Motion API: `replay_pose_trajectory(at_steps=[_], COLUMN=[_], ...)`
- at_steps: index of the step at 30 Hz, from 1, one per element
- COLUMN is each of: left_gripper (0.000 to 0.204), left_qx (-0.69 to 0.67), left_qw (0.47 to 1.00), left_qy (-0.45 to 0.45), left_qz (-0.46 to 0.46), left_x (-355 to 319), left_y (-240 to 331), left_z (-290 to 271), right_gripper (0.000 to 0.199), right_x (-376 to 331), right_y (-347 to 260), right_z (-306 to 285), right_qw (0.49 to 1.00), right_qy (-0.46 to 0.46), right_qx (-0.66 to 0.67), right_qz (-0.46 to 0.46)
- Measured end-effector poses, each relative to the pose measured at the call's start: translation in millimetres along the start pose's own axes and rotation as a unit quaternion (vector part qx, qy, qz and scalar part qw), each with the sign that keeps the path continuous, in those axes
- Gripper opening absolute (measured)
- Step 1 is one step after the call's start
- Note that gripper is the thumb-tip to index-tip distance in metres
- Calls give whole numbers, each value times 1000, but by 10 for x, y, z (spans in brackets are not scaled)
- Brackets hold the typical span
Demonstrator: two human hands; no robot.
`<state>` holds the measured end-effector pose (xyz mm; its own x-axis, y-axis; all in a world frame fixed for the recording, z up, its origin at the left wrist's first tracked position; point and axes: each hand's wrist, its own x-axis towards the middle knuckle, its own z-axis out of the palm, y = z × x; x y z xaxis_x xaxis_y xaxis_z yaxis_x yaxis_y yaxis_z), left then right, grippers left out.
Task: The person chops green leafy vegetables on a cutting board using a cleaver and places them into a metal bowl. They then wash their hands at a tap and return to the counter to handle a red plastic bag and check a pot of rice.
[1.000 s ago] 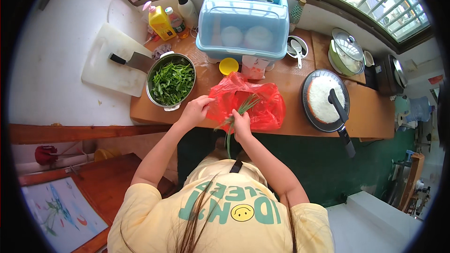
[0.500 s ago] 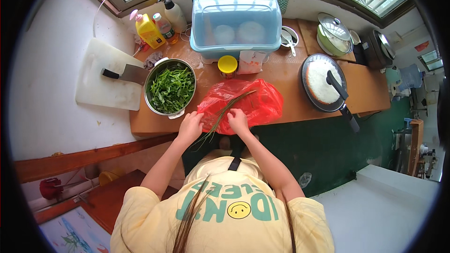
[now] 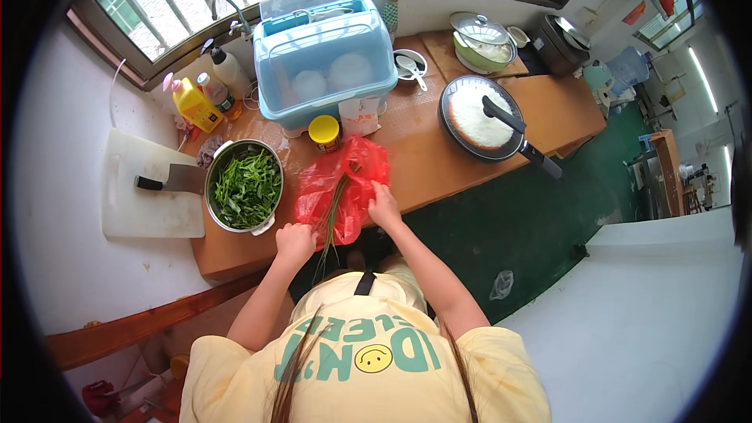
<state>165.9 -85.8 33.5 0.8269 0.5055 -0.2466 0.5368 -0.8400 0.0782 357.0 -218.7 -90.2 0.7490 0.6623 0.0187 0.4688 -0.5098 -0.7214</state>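
Observation:
A red plastic bag (image 3: pixel 308 192) lies crumpled at the counter's front edge, with a bundle of thin green-brown stems (image 3: pixel 335 207) on it. The stems' lower ends hang past the edge. My left hand (image 3: pixel 297 243) is closed on the bag's near left corner. At the right side, my right hand (image 3: pixel 384 205) pinches the bag's edge, pulled up partly around the stems. Close to my left hand stands a metal pot (image 3: pixel 266 225) filled with cut leafy greens (image 3: pixel 248 184).
A cleaver (image 3: pixel 184 178) rests on a white cutting board (image 3: pixel 129 215) at the left. Behind the bag are a yellow-lidded jar (image 3: pixel 324 131), a white packet (image 3: pixel 360 116) and a blue dish box (image 3: pixel 325 55). A lidded frying pan (image 3: pixel 479 113) sits to the right, its handle past the counter edge.
My right hand has gone from the stems to the bag's right edge. The bag is gathered narrower, and the stems point more upright. The whole view has turned, shifting the counter leftward.

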Motion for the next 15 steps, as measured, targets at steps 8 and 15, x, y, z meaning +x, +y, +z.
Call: replay_pose_trajectory(at_steps=[8, 15], left_gripper=[32, 31], left_qx=[7, -56], left_qw=[989, 987], left_qy=[131, 102], left_qz=[68, 108], left_x=[-95, -132], left_y=[114, 175], left_z=[-71, -348], right_gripper=[56, 52], right_x=[-21, -665], right_y=[-583, 185], right_z=[26, -964], right_qw=[997, 934], right_qy=[-74, -114], right_qx=[13, 252], right_qz=[20, 226])
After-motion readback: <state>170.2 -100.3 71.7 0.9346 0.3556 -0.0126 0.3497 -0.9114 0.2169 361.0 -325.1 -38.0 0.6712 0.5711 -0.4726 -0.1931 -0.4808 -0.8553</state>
